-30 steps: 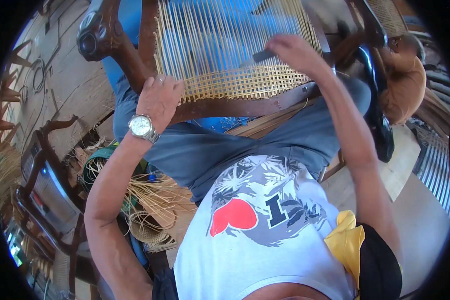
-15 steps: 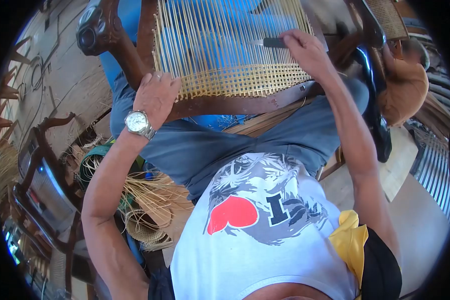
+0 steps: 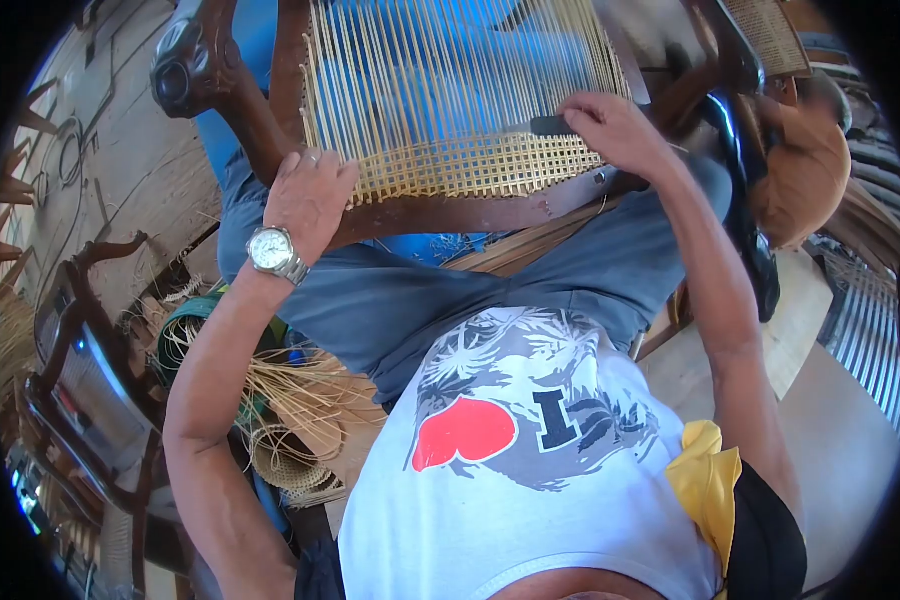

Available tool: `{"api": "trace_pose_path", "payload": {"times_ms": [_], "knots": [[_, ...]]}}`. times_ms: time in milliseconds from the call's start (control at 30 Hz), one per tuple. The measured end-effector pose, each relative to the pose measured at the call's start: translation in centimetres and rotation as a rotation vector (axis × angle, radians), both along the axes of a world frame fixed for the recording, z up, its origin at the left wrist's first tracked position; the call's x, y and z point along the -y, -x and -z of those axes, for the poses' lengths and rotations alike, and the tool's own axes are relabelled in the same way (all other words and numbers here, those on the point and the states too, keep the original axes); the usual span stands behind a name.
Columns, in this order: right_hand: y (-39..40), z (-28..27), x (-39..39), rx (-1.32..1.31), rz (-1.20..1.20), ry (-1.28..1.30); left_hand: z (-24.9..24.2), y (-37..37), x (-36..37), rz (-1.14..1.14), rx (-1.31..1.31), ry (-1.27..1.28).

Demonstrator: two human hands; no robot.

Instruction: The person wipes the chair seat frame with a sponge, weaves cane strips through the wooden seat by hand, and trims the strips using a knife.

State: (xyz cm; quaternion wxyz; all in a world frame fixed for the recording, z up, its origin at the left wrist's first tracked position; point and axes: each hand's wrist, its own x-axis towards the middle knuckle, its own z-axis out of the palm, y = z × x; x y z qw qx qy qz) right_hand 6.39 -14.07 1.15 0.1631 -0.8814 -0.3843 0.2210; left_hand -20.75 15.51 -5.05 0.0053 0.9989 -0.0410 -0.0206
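Note:
A dark wooden chair frame (image 3: pixel 440 215) lies across my lap, its seat strung with pale cane strands (image 3: pixel 450 80). Along the near edge the strands form a woven band (image 3: pixel 470 172) with small square holes. My right hand (image 3: pixel 615 130) is closed around the dark handle of a knife (image 3: pixel 550 125). The knife points left, and its blurred blade lies over the strands just above the woven band. My left hand (image 3: pixel 310 195), with a wristwatch (image 3: pixel 275 252) on the wrist, grips the frame's near left corner beside the weave. Its fingertips are partly hidden.
A carved chair arm (image 3: pixel 185 70) rises at the upper left. Loose cane strands (image 3: pixel 300 390) and a rolled cane sheet (image 3: pixel 280 455) lie at lower left, near another wooden chair (image 3: pixel 80 380). A co-worker (image 3: pixel 805 175) sits at the right.
My right hand and the knife have moved down toward the woven band. My left hand stays at the frame's corner, and the chair has shifted very slightly in view.

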Motion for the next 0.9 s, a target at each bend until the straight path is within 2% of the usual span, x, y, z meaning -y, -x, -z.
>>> {"api": "trace_pose_path", "payload": {"times_ms": [33, 133, 233, 333, 467, 500, 633, 733, 767, 867, 900], "knots": [[-0.2, -0.2, 0.0, -0.014, 0.023, -0.049, 0.1, 0.0, 0.0, 0.0, 0.0, -0.011], [0.3, -1.1, -1.2, -0.068, 0.349, -0.15, 0.0, 0.2, 0.2, -0.014, -0.023, 0.007], [1.4, 1.7, -1.0, 0.061, 0.025, -0.208, -0.1, 0.1, 0.1, -0.012, -0.025, 0.006], [0.7, 0.6, -2.1, -0.093, 0.271, -0.13, 0.1, 0.0, 0.2, -0.02, -0.023, 0.014], [1.6, 2.1, -2.5, -0.065, -0.046, -0.135, 0.0, 0.0, 0.2, -0.025, -0.033, 0.001], [2.3, 1.4, -3.0, -0.093, -0.018, -0.025, -0.1, -0.1, 0.1, -0.024, -0.031, -0.006], [1.8, 0.3, -5.2, -0.207, 0.398, -0.3, 0.3, 0.2, 0.4, -0.035, -0.026, -0.006], [3.1, 1.6, -5.4, -0.241, -0.024, -0.055, 0.2, 0.1, 0.1, -0.032, -0.021, -0.008], [2.8, 2.4, -5.4, -0.146, 0.008, -0.15, 0.3, 0.1, 0.2, -0.031, -0.022, -0.001], [2.3, 0.5, -7.4, -0.156, 0.333, -0.274, 0.2, 0.1, 0.3, -0.033, 0.004, -0.001], [3.0, 1.7, -7.6, -0.063, 0.29, -0.364, 0.2, 0.2, 0.2, -0.032, -0.006, -0.008]]}}
